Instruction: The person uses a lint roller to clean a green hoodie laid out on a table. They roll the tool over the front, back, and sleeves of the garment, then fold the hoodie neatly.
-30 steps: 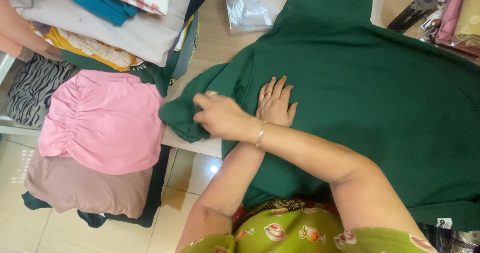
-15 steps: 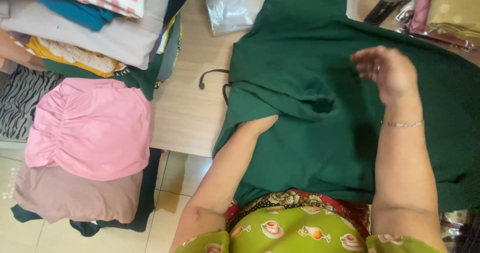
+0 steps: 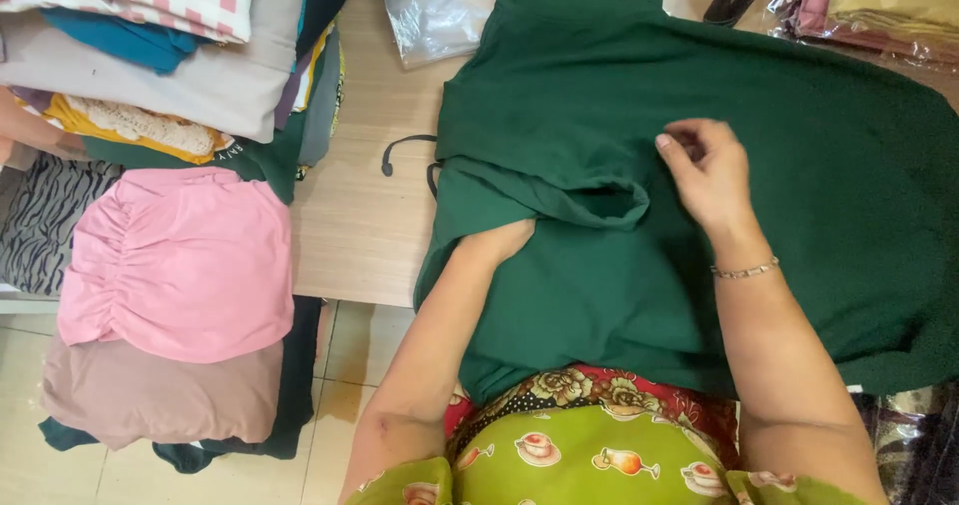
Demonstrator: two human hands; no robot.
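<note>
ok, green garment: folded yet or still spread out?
Partly folded. The green garment lies mostly spread over the table, one fold over the left forearm; the right hand pinches it.

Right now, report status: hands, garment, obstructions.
Left hand hidden under the green garment, state unknown. Right hand pinching its fabric on top. Black cord beside it on the wooden table.

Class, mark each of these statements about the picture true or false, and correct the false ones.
1. The left hand is tucked under a fold of the green garment. True.
2. The right hand holds scissors. False: it pinches the green cloth.
3. A pink ruched garment lies on top of a pile at the left. True.
4. The right wrist is bare. False: it wears a thin bracelet.
5. A clear plastic bag lies on the wooden table. True.
</note>
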